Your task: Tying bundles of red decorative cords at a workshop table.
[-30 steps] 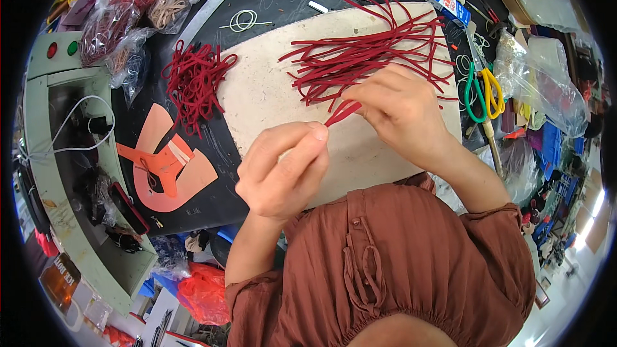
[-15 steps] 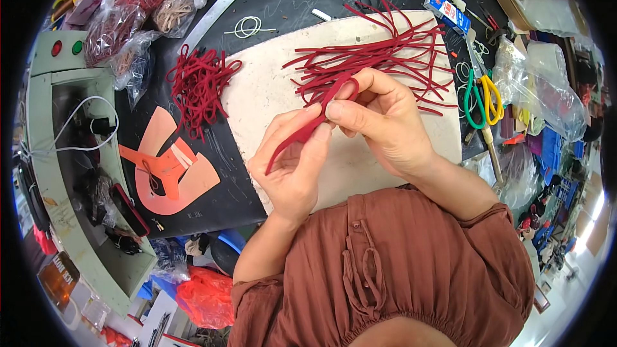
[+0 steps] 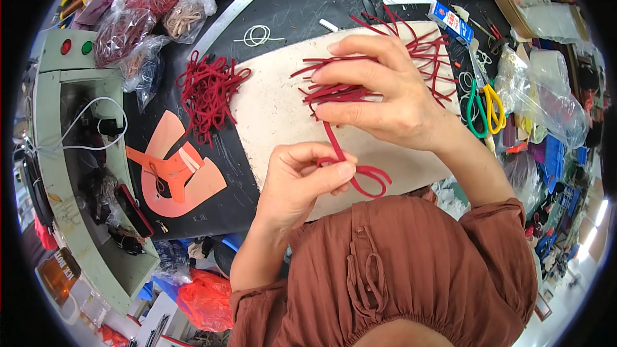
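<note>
My left hand is closed, pinching a dark red flat cord between thumb and fingertips. A loop of that cord sticks out to the right of the pinch, and its other part rises toward my right hand. Over the spread bundle of red cords hovers my right hand, back upward, with its visible fingers apart. Its lowest fingertip covers or touches the upper part of the looped cord; a grip there is not visible. The cords lie on a pale board.
A tangled heap of red cords lies left of the board, above orange cut pieces. Scissors with green and yellow handles and a blue-white box are at right. A grey-green machine housing stands at left.
My hands have moved apart. The right one has gone up over the bundle with its fingers spreading. My left hand has dropped lower, and the cord in it now shows a loop.
</note>
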### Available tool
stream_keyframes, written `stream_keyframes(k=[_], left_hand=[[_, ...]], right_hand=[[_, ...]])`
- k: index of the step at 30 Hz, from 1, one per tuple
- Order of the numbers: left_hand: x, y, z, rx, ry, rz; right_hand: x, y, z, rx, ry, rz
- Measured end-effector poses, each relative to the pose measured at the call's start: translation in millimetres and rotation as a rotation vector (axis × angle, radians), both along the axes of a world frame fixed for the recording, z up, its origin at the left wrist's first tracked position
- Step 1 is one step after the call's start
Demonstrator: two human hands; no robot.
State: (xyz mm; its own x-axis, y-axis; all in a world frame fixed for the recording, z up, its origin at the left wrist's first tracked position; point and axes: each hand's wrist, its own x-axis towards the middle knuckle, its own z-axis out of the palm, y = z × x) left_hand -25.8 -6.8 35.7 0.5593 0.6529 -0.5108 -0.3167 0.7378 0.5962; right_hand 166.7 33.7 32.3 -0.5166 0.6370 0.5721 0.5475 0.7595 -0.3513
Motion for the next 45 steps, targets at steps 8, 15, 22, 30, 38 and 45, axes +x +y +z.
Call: stream_keyframes(k=[8, 15, 22, 30, 38, 45], left_hand=[[1, -2, -8, 0.032, -0.055, 0.349], [24, 7, -22, 0.057, -0.011, 0.521], [25, 4, -44, 0.295, 0.11, 0.33], [22, 2, -33, 0.414, 0.065, 0.171], [23, 2, -28, 0.451, 0.202, 0.24], [14, 7, -28, 0.636, 0.306, 0.128]], right_hand=[[-10, -14, -36, -0.1, 0.268, -0.114], [-33, -47, -48, -0.023, 0.355, -0.147], [-18, -55, -17, 0.074, 0.043, -0.249], [-6, -38, -12, -1.131, 0.957, -0.161], [-20, -52, -12, -1.045, 1.013, -0.133], [-3, -42, -13, -1.199, 0.879, -0.126]])
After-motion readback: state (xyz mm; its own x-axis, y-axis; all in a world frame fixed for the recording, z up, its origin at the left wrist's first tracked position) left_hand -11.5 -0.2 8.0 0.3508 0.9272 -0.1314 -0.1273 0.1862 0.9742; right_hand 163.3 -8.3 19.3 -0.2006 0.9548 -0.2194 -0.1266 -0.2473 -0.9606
